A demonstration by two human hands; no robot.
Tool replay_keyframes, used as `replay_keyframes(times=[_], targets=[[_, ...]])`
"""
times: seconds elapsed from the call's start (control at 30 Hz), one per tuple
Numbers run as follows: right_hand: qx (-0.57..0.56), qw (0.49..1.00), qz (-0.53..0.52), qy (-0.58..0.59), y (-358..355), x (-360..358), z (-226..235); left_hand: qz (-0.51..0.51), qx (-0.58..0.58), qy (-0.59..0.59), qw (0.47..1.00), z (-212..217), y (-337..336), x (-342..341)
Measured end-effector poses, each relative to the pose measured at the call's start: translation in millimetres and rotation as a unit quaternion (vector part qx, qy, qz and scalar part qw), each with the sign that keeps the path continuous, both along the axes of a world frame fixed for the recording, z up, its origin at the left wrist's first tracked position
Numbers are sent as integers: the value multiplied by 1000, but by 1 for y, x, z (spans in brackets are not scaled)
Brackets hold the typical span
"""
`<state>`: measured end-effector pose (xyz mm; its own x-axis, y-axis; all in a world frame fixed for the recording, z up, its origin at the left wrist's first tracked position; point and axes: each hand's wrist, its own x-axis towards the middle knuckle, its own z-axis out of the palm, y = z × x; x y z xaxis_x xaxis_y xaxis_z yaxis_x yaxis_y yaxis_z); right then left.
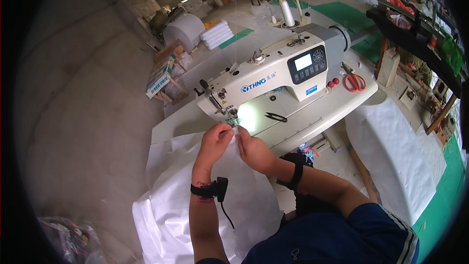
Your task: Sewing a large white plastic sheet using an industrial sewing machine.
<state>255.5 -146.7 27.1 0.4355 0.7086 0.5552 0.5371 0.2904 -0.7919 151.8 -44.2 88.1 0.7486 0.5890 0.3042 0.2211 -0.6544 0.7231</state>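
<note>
A white sewing machine stands on a pale table, its lamp lighting the needle area. Right in front of the presser foot, my left hand pinches the edge of a large white sheet. Close beside it, my right hand is closed on the same edge, fingertips bent together. From there the sheet drapes down over my lap and the table's left end. Both hands hide the very edge being held. Black thread snips lie on the table to the right of the needle.
Red-handled scissors and two small red balls rest at the table's right end. A cone of white thread stands behind the machine. White sheeting hangs at the right. A big white roll lies at the back left.
</note>
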Motion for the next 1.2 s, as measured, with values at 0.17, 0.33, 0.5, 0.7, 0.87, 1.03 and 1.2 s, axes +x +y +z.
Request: replay_keyframes(times=[0.17,0.33,0.5,0.7,0.87,1.03,1.2], targets=[[-5,967,-64,-248,-3,-3,3,33,-30,6,999,5,1,2],[-16,955,-77,-287,4,3,0,-12,-147,-65,987,7,1,3],[-127,991,35,7,-2,-8,2,80,-126,-69,986,-20,22,-2],[-271,879,282,272,-35,-20,-58,85,273,82,955,-57,39,3],[-288,848,317,311,-27,27,-56,50,27,19,998,-76,44,3],[-158,852,317,385,25,53,-44,6,-54,-16,998,-52,32,18],[-166,872,278,367,45,29,-48,34,-54,-32,997,-57,39,10]])
